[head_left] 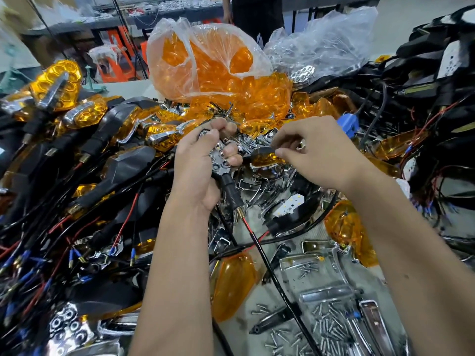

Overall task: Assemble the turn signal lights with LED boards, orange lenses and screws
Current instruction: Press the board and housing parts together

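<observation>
My left hand (198, 163) grips a turn signal light (220, 160) with its chrome honeycomb reflector and LED board facing up; its black stalk and red-black wire (257, 242) hang down toward me. My right hand (316, 152) hovers just right of it, thumb and forefinger pinched together over a dark and orange lamp part (264, 156) in the pile; what they pinch is too small to tell. Loose orange lenses (232, 283) lie near the front, and screws (326, 332) are scattered at the bottom right. A spare LED board (290, 205) lies right of the wire.
A clear bag of orange lenses (205, 62) stands behind my hands, with a bag of chrome reflectors (321, 44) to its right. Finished lights (84, 140) are heaped at left, black housings with wires (424, 86) at right. A person (257, 14) stands at the far side.
</observation>
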A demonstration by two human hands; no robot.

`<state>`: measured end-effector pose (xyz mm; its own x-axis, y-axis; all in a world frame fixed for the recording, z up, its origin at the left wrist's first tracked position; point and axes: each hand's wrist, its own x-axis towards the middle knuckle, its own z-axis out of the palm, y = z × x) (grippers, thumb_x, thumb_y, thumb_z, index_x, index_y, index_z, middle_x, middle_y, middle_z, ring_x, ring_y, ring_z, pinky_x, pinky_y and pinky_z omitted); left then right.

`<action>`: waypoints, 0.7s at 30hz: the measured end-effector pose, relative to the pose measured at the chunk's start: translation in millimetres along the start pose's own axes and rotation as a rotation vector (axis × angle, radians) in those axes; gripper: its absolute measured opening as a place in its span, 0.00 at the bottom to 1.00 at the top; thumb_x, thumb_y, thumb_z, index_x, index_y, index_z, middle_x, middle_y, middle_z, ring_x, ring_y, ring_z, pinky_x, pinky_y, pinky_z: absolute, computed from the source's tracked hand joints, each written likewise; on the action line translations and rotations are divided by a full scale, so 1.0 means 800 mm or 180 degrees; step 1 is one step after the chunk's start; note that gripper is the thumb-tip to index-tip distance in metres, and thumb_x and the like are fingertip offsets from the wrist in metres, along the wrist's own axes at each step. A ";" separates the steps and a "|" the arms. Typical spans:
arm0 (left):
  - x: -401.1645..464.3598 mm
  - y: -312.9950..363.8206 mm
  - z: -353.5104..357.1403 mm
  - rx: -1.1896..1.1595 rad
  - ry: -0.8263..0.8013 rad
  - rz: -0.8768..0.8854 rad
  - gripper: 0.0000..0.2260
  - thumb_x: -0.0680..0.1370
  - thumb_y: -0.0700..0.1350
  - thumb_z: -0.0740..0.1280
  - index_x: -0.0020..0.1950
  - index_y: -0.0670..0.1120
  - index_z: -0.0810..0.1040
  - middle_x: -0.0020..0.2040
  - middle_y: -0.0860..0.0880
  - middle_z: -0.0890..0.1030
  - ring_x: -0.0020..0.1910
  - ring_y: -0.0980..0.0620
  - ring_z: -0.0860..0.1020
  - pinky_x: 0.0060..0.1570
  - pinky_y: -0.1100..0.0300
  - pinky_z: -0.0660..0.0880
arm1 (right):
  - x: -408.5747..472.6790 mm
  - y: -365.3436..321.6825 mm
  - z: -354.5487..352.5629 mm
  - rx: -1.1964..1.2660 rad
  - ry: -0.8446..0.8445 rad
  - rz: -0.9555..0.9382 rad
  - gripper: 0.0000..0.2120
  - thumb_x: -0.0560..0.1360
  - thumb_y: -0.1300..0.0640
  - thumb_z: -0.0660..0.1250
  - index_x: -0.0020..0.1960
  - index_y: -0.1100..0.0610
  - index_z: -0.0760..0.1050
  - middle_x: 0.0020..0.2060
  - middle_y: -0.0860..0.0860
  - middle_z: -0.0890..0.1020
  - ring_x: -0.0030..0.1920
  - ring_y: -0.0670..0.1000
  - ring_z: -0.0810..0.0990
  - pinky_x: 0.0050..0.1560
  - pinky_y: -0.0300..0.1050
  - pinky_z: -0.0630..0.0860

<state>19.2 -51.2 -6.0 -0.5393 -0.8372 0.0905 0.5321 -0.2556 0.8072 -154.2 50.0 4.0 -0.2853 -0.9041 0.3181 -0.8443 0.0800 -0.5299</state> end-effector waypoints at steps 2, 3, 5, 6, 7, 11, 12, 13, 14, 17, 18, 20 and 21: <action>0.000 -0.001 0.000 0.0031 -0.0038 0.0026 0.11 0.85 0.32 0.54 0.51 0.40 0.74 0.42 0.45 0.80 0.30 0.54 0.70 0.28 0.62 0.70 | 0.000 -0.001 -0.002 -0.0131 -0.0243 -0.0005 0.05 0.79 0.59 0.73 0.49 0.51 0.85 0.42 0.48 0.85 0.44 0.48 0.82 0.50 0.43 0.80; 0.000 0.000 0.000 0.0012 -0.0066 0.0025 0.11 0.85 0.32 0.54 0.50 0.40 0.74 0.42 0.45 0.80 0.30 0.54 0.70 0.28 0.62 0.70 | -0.001 0.000 -0.007 -0.0108 -0.0436 0.0031 0.05 0.79 0.59 0.73 0.48 0.50 0.85 0.41 0.47 0.85 0.43 0.48 0.83 0.49 0.43 0.80; 0.001 0.002 -0.002 -0.0150 -0.0107 0.0007 0.11 0.85 0.32 0.54 0.50 0.41 0.74 0.42 0.45 0.80 0.30 0.54 0.71 0.28 0.62 0.71 | -0.004 0.005 -0.025 0.0087 -0.1005 0.0154 0.04 0.78 0.56 0.75 0.45 0.48 0.86 0.38 0.45 0.86 0.41 0.44 0.83 0.47 0.44 0.82; 0.001 0.005 -0.004 -0.0289 -0.0125 -0.0010 0.11 0.86 0.33 0.54 0.51 0.41 0.73 0.43 0.45 0.80 0.29 0.54 0.71 0.28 0.63 0.71 | -0.006 0.006 -0.035 0.0172 -0.1356 0.0198 0.03 0.77 0.54 0.76 0.45 0.47 0.86 0.39 0.44 0.87 0.41 0.43 0.84 0.48 0.44 0.82; 0.002 0.006 -0.005 -0.0449 -0.0158 -0.0044 0.10 0.86 0.33 0.54 0.51 0.41 0.73 0.43 0.45 0.80 0.29 0.55 0.71 0.28 0.63 0.71 | -0.009 0.007 -0.044 0.0225 -0.1682 0.0208 0.02 0.76 0.52 0.76 0.45 0.45 0.87 0.40 0.42 0.87 0.42 0.42 0.84 0.48 0.43 0.81; 0.000 0.012 -0.006 -0.0938 -0.0381 -0.0200 0.09 0.85 0.35 0.53 0.52 0.43 0.71 0.44 0.46 0.78 0.29 0.56 0.70 0.27 0.65 0.71 | -0.015 0.008 -0.063 0.0332 -0.2043 0.0191 0.03 0.74 0.49 0.78 0.47 0.42 0.87 0.43 0.38 0.87 0.46 0.39 0.85 0.51 0.39 0.78; -0.001 0.012 -0.005 -0.1011 -0.0439 -0.0222 0.08 0.84 0.35 0.54 0.52 0.43 0.71 0.44 0.46 0.78 0.29 0.56 0.70 0.27 0.65 0.71 | -0.015 0.011 -0.068 0.0347 -0.1985 0.0238 0.03 0.73 0.50 0.78 0.47 0.43 0.87 0.43 0.40 0.87 0.46 0.40 0.85 0.52 0.40 0.79; -0.002 0.013 -0.004 -0.1063 -0.0485 -0.0240 0.07 0.83 0.35 0.55 0.52 0.43 0.71 0.44 0.46 0.78 0.29 0.56 0.70 0.27 0.66 0.72 | -0.016 0.015 -0.074 0.0344 -0.1931 0.0317 0.03 0.73 0.51 0.78 0.46 0.44 0.87 0.43 0.42 0.88 0.45 0.42 0.86 0.52 0.42 0.80; -0.003 0.013 -0.002 -0.1084 -0.0515 -0.0261 0.07 0.83 0.35 0.55 0.52 0.43 0.71 0.44 0.46 0.78 0.29 0.56 0.70 0.27 0.66 0.72 | -0.018 0.021 -0.081 0.0313 -0.1911 0.0433 0.02 0.73 0.52 0.78 0.45 0.45 0.87 0.42 0.44 0.88 0.45 0.43 0.86 0.51 0.43 0.81; -0.004 0.010 0.004 -0.1014 -0.0514 -0.0327 0.09 0.85 0.35 0.53 0.51 0.43 0.71 0.43 0.47 0.78 0.29 0.57 0.71 0.28 0.66 0.72 | -0.026 0.031 -0.093 0.0165 -0.2104 0.0903 0.05 0.74 0.56 0.79 0.43 0.46 0.88 0.39 0.47 0.88 0.41 0.45 0.87 0.41 0.41 0.83; -0.004 0.008 0.007 -0.0968 -0.0483 -0.0363 0.10 0.85 0.35 0.52 0.51 0.43 0.71 0.43 0.47 0.78 0.29 0.57 0.71 0.28 0.66 0.72 | -0.027 0.034 -0.094 0.0074 -0.2090 0.0981 0.05 0.73 0.56 0.79 0.42 0.46 0.87 0.38 0.48 0.88 0.41 0.47 0.87 0.40 0.42 0.84; -0.004 0.003 0.013 -0.0813 -0.0430 -0.0422 0.10 0.86 0.35 0.52 0.51 0.43 0.71 0.44 0.46 0.78 0.29 0.57 0.70 0.29 0.66 0.73 | -0.025 0.042 -0.098 -0.0179 -0.1702 0.0965 0.06 0.71 0.55 0.81 0.39 0.47 0.86 0.32 0.48 0.85 0.36 0.51 0.86 0.38 0.47 0.84; -0.004 0.000 0.015 -0.0717 -0.0421 -0.0434 0.11 0.86 0.35 0.52 0.50 0.43 0.71 0.44 0.46 0.78 0.29 0.57 0.70 0.29 0.66 0.73 | -0.025 0.045 -0.103 -0.0226 -0.1469 0.0997 0.06 0.70 0.54 0.82 0.38 0.48 0.85 0.30 0.48 0.84 0.33 0.52 0.85 0.37 0.48 0.84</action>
<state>12.9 -43.0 1.0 -0.6883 -0.7213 0.0774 0.5725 -0.4745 0.6687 -216.3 105.5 43.1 -0.3128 -0.9212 -0.2314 -0.7841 0.3880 -0.4844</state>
